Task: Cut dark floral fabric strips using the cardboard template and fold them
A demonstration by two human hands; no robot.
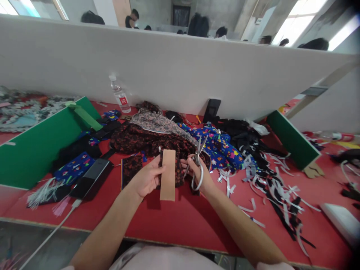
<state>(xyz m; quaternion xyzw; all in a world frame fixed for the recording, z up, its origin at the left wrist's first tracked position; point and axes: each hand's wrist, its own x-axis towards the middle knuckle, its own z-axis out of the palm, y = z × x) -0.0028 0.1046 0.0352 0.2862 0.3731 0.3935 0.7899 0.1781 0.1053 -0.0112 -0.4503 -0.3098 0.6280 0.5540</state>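
Observation:
A tan cardboard strip (168, 178) stands upright in front of me, gripped by my left hand (146, 179), whose thumb presses on its face. Dark floral fabric (179, 174) lies behind the strip and seems pinched along with it. In my right hand (203, 175) is a pair of scissors (197, 182), with the finger loops hanging below the palm and the parted blades pointing up and away. The right fingertips are close to the floral fabric's edge; whether they grip it I cannot tell. A larger heap of the same floral fabric (132, 138) spreads out beyond both hands.
Blue patterned fabric (222, 144) lies right of the heap, near white and black strip scraps (278, 191). A phone (91, 178) with a cable is on the left. Green dividers (42, 146) bound both sides. A water bottle (120, 95) stands by the white partition (168, 67).

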